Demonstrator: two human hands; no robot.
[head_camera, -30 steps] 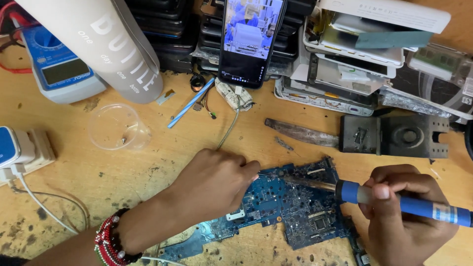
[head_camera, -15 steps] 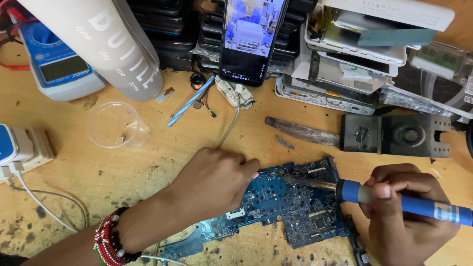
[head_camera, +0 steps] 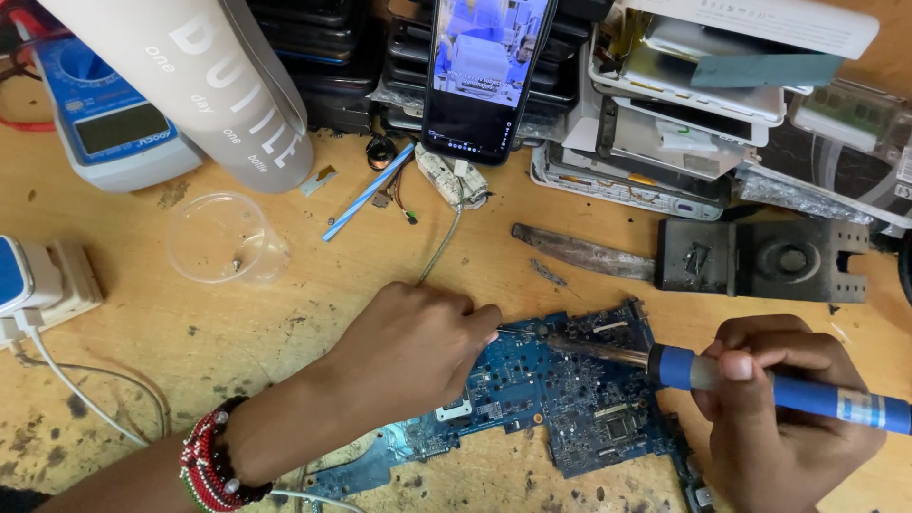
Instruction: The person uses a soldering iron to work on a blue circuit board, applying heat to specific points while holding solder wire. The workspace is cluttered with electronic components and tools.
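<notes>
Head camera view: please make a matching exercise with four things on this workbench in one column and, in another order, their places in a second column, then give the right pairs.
Things:
1. soldering iron
2. circuit board
3. clear plastic cup
4. phone

Places:
A. lying on its side on the bench, left of the blue straw
B. propped upright at the back, screen lit
C. held in the right hand, tip on the board
D. flat on the bench, under the fingertips of the left hand

Pairs: 1-C, 2-D, 3-A, 4-B
</notes>
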